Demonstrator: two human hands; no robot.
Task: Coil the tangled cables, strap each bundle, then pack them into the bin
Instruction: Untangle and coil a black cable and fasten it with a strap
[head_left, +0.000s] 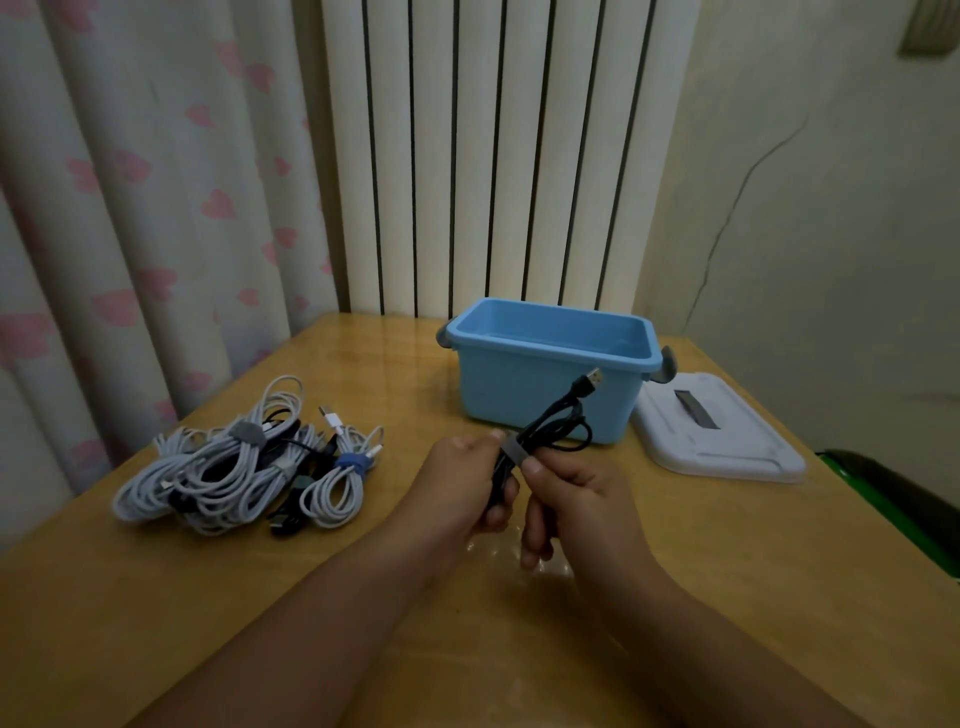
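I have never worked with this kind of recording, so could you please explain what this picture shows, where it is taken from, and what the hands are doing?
There is no machine here: a person wears a camera on the head, looking down at their own hands. The left hand and right hand together grip a coiled black cable with a grey strap around it. On the wooden table lie a pile of cables, some already strapped, an open blue bin with no cables visible inside, and, to its right, a white lid.
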